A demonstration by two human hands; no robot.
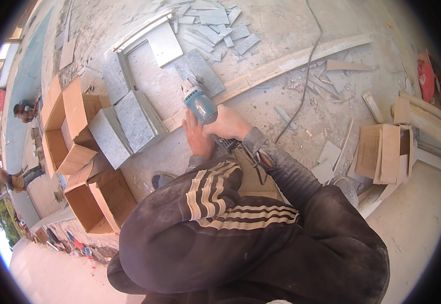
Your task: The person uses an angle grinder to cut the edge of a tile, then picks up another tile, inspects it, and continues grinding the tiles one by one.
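A teal handheld power cutter (200,104) sits at the near end of a grey stone tile (198,72), its metal front over the tile. My right hand (230,123) is wrapped round the back of the cutter's body. Against its left side, my left hand (197,138) grips it with the fingers pointing forward. The blade and its contact with the tile cannot be made out. Beneath my hands shows a dark vented part (227,144) of the tool. A white tile (163,44) lies just beyond the grey one.
Stacked grey tiles (138,121) and open cardboard boxes (106,197) stand at my left. A long wooden board (286,62) crosses the floor, with a black cable (307,66) over it. Broken tile strips (220,33) lie ahead. Another carton (377,152) is at right. People (25,110) are far left.
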